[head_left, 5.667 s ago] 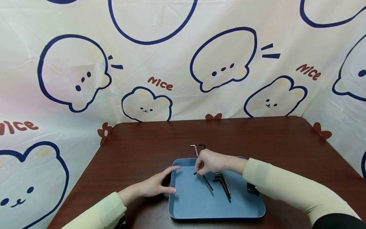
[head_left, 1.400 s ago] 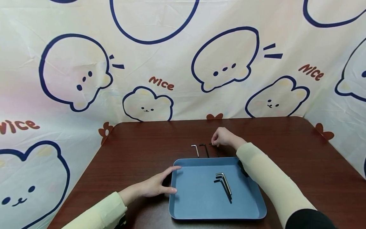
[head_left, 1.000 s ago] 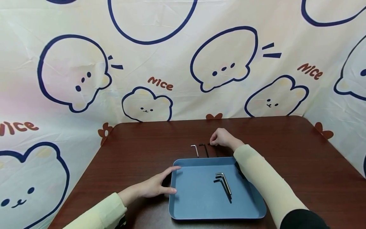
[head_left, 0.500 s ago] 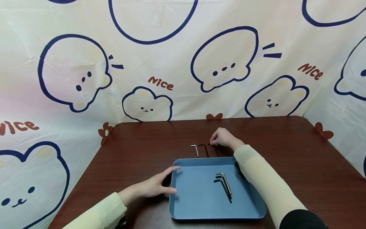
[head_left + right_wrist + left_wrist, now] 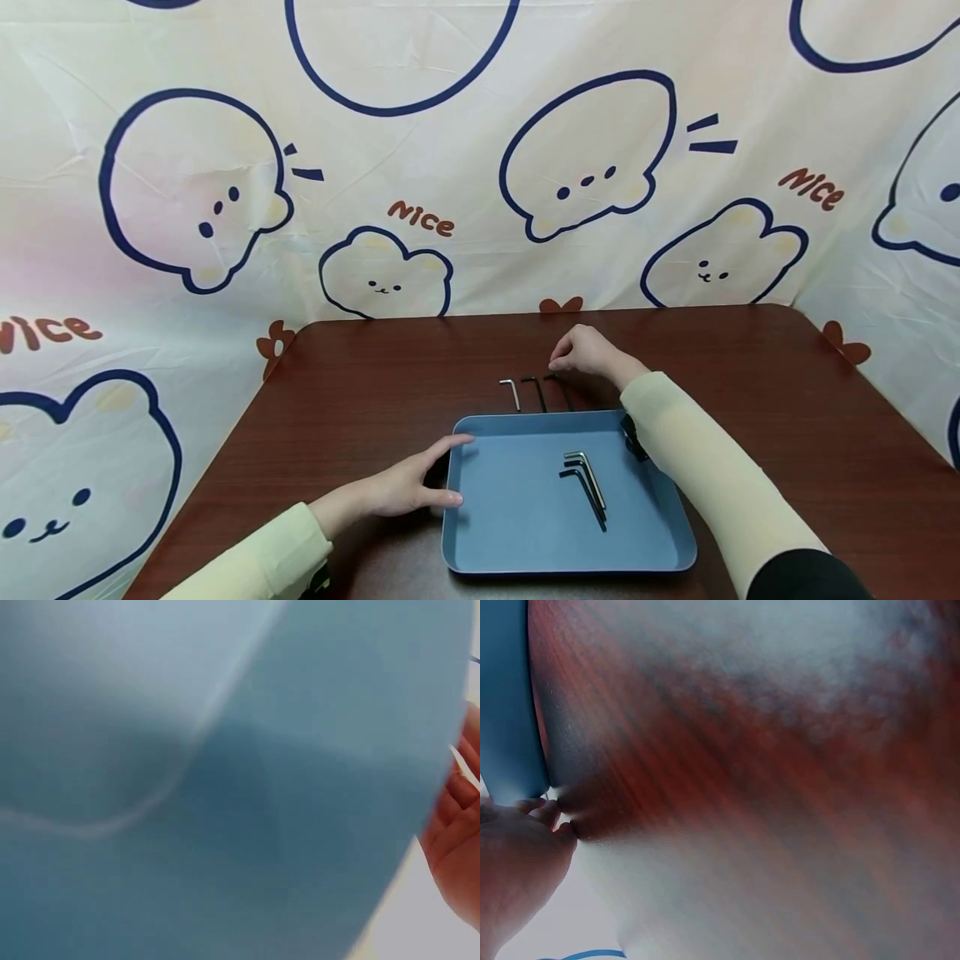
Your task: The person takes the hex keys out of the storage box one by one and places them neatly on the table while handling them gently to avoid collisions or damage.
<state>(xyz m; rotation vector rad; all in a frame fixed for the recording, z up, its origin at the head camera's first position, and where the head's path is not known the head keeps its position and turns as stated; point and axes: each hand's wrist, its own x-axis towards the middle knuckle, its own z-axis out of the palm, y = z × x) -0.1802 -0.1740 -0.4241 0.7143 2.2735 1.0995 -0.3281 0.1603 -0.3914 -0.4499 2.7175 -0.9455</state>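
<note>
Three hex keys lie in a row on the table beyond the blue tray (image 5: 510,533): a silver hex key (image 5: 516,395), a black hex key (image 5: 540,395) and a second black hex key (image 5: 565,395). My right hand (image 5: 588,353) hovers just above the rightmost key, fingertips apart from its short arm and holding nothing. At the tray's left rim rests my left hand (image 5: 405,485), thumb and forefinger spread along the edge. Inside the tray, a brass-coloured hex key (image 5: 596,485) and black hex keys (image 5: 589,500) lie close together. The left wrist view shows the left fingertips at the tray edge.
The dark wooden table (image 5: 390,375) stretches behind and to both sides of the tray. A printed cloth (image 5: 480,167) hangs behind it and along the sides. In the right wrist view, the blurred tray (image 5: 315,802) fills most of the picture.
A black hex key has gone from the tray to the right end of the row. My right hand has just let go of it and risen slightly. The left hand stays put.
</note>
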